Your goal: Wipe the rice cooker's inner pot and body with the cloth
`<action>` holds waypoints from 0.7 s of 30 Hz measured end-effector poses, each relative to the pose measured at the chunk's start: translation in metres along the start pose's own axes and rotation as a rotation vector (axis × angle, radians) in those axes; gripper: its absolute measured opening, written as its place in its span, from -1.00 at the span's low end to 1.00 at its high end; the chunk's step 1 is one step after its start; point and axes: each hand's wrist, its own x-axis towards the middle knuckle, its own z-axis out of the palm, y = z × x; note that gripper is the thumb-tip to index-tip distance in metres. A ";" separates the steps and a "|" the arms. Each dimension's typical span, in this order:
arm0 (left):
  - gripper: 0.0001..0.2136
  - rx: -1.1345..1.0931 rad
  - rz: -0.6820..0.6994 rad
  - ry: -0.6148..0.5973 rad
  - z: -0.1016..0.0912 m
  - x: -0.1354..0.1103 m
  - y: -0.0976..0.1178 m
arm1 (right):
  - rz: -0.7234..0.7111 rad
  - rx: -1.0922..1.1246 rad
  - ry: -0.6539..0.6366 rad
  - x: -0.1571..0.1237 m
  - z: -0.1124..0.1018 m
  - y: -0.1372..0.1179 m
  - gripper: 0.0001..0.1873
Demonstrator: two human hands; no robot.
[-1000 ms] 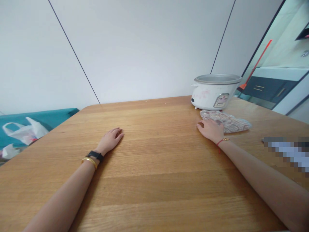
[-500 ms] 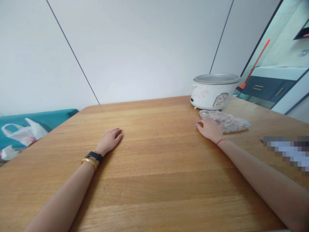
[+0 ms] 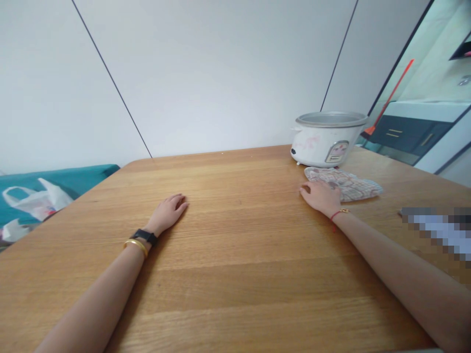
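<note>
– In the head view, where's the cloth (image 3: pixel 362 188)?
– On the bench (image 3: pixel 228 274), just in front of the cooker (image 3: pixel 312 145). Your right hand (image 3: pixel 321 196) lies loose at its left edge; your left hand (image 3: pixel 167 214) rests slack and empty.
– And handling?
– Likely light, soft and floppy; you could best pinch its free right end.

A wide wooden surface (image 3: pixel 228 279) with visible grain and a rounded far-left corner. Toward its far right stands a white cooker (image 3: pixel 316 142), lidless, with a patterned cloth (image 3: pixel 362 189) lying just in front. The right hand (image 3: pixel 320 196) rests at the cloth's left end; the left hand (image 3: pixel 167 214) lies palm down, well apart. At the right edge, a pixelated object (image 3: pixel 441 230).
</note>
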 end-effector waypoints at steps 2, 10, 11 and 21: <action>-0.31 -0.002 0.006 0.003 0.000 0.000 0.000 | 0.000 0.001 0.003 0.000 0.000 0.000 -0.54; -0.31 -0.001 -0.001 -0.002 0.000 -0.001 0.000 | -0.010 0.010 0.002 0.001 0.002 0.002 -0.53; -0.31 0.001 -0.003 -0.002 0.000 -0.001 0.000 | -0.011 0.010 0.002 0.001 0.002 0.002 -0.52; -0.32 0.003 -0.001 -0.008 -0.001 0.000 0.000 | -0.015 0.003 0.001 0.002 0.002 0.002 -0.52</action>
